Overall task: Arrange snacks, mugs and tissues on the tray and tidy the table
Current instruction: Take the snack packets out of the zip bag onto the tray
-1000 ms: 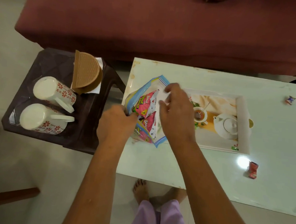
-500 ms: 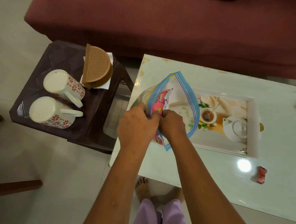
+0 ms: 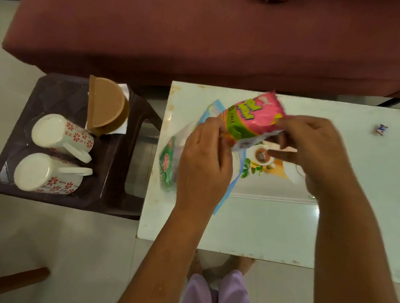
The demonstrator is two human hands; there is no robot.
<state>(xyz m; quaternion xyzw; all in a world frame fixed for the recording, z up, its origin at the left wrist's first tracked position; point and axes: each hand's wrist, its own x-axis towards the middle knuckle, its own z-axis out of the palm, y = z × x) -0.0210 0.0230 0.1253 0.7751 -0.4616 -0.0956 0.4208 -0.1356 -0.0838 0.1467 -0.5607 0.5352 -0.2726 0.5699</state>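
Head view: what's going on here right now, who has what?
A person holds a pink snack packet in both hands, left hand and right hand, above the tray on the white table. A clear zip bag with more snacks lies under the left hand. Two mugs lie on their sides on the dark stool, beside a brown tissue holder. A small candy sits loose on the table.

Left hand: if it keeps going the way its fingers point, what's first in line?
The left hand points up-right in the picture, already pinching the pink and green snack packet with the right hand. Beyond it, probably bare white tabletop, then the maroon sofa; depth unclear.
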